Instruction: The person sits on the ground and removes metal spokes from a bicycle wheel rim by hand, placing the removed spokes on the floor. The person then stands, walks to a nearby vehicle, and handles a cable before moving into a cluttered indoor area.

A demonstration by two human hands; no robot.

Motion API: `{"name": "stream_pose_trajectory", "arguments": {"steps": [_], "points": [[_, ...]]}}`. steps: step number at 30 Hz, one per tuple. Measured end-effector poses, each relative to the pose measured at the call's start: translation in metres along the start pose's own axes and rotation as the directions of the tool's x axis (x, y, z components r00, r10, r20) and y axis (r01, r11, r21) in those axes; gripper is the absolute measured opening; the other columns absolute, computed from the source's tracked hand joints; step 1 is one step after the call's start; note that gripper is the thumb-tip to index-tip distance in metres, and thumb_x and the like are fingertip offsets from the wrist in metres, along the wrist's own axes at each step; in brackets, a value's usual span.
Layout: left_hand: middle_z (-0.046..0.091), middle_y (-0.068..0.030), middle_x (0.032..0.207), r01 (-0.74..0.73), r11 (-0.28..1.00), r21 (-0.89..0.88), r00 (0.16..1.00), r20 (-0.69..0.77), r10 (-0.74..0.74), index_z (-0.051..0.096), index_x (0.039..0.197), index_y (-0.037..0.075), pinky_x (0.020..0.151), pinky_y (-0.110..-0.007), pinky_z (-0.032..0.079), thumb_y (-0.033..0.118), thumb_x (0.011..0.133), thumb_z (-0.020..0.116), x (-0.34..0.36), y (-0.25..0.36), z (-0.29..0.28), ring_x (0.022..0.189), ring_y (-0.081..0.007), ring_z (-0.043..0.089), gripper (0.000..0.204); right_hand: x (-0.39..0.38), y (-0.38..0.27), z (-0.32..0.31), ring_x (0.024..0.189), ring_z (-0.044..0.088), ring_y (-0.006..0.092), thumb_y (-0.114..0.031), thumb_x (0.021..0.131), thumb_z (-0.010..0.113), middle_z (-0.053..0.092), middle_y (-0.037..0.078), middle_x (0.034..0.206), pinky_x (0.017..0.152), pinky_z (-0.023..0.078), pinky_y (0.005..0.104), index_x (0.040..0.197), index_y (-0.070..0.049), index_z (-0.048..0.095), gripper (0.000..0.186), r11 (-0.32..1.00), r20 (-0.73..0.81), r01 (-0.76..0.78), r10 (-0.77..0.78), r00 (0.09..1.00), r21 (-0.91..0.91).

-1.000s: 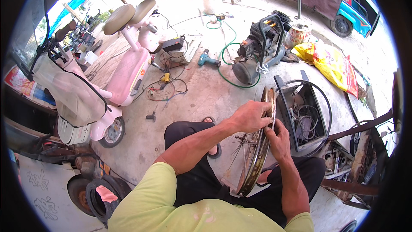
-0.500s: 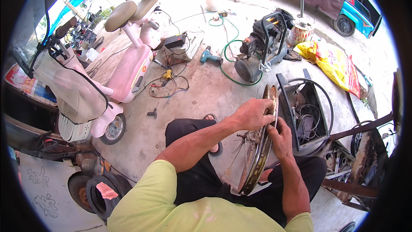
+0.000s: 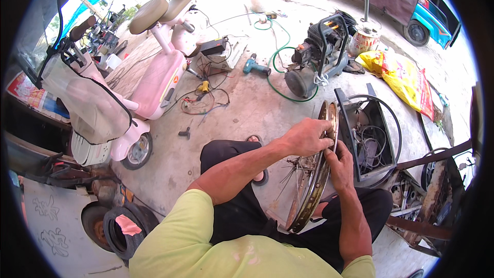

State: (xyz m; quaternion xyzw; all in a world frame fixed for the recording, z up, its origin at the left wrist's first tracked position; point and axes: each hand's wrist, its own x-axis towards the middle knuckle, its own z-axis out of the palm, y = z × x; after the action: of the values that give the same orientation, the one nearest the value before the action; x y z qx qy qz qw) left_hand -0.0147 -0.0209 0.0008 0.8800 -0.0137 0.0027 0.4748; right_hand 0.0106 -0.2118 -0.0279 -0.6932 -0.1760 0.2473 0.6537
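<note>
Head cam (L of pr), fisheye, down/fwd angle, lap (image 3: 234, 221) near, floor (image 3: 236, 108) beyond.

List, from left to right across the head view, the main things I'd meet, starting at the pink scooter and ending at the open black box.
Pink two-seat scooter → teal-and-black cordless drill → worn, spoked metal wheel rim → bare right hand → open black metal box.

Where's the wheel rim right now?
Head view, right of centre: the wheel rim stands on edge between the person's legs, left hand and right hand at its upper part, left of the open metal box.
</note>
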Motion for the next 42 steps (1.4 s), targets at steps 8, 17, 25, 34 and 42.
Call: {"name": "stream_pose_trajectory", "arguments": {"steps": [8, 17, 25, 34, 42], "points": [[0.072, -0.0209, 0.088, 0.072, 0.997, 0.021, 0.997, 0.032, -0.072, 0.070, 0.105, -0.002, 0.076, -0.042, 0.055, 0.020, 0.088, 0.071, 0.001, 0.004, -0.003, 0.080, -0.0332, 0.071, 0.027, 0.000, 0.005, 0.000, 0.084, 0.055, 0.0078, -0.019, 0.096, 0.066, 0.064, 0.001, 0.093, 0.074, 0.046, 0.0265, 0.114, 0.002, 0.065, 0.028, 1.000, 0.007, -0.001, 0.001, 1.000, -0.026], [0.073, -0.0219, 0.089, 0.047, 0.999, 0.027, 0.998, 0.043, -0.048, 0.070, 0.106, -0.001, 0.075, -0.042, 0.054, 0.019, 0.087, 0.071, 0.000, 0.007, -0.006, 0.080, -0.0337, 0.071, 0.027, 0.000, 0.006, -0.001, 0.086, 0.057, 0.0081, -0.020, 0.097, 0.065, 0.065, 0.001, 0.095, 0.075, 0.047, 0.0262, 0.117, 0.003, 0.065, 0.030, 0.999, 0.026, -0.006, 0.007, 1.000, -0.035], [0.072, -0.0229, 0.090, 0.018, 1.000, 0.004, 1.000, -0.002, -0.018, 0.069, 0.106, -0.002, 0.075, -0.041, 0.055, 0.019, 0.089, 0.071, 0.000, -0.002, 0.002, 0.081, -0.0344, 0.071, 0.027, 0.000, 0.005, 0.003, 0.087, 0.058, 0.0085, -0.020, 0.097, 0.064, 0.066, 0.002, 0.095, 0.077, 0.047, 0.0266, 0.115, 0.003, 0.064, 0.029, 0.999, -0.010, 0.017, -0.017, 1.000, 0.040], [0.072, -0.0230, 0.089, 0.048, 0.999, -0.019, 0.999, 0.003, -0.048, 0.069, 0.105, -0.002, 0.076, -0.043, 0.055, 0.019, 0.088, 0.070, -0.002, 0.007, -0.003, 0.082, -0.0355, 0.072, 0.026, 0.000, 0.003, -0.001, 0.084, 0.055, 0.0086, -0.022, 0.096, 0.065, 0.063, 0.001, 0.093, 0.074, 0.046, 0.0271, 0.112, 0.003, 0.064, 0.030, 0.999, 0.013, 0.004, -0.004, 1.000, -0.038], [0.072, -0.0216, 0.087, 0.065, 0.998, 0.005, 0.998, 0.027, -0.065, 0.070, 0.104, -0.002, 0.074, -0.042, 0.055, 0.020, 0.088, 0.071, -0.001, 0.008, -0.004, 0.079, -0.0337, 0.072, 0.028, 0.000, 0.006, -0.002, 0.085, 0.055, 0.0084, -0.025, 0.097, 0.067, 0.064, 0.001, 0.093, 0.074, 0.046, 0.0269, 0.112, 0.002, 0.065, 0.031, 1.000, 0.026, 0.009, -0.008, 1.000, -0.022]]}}
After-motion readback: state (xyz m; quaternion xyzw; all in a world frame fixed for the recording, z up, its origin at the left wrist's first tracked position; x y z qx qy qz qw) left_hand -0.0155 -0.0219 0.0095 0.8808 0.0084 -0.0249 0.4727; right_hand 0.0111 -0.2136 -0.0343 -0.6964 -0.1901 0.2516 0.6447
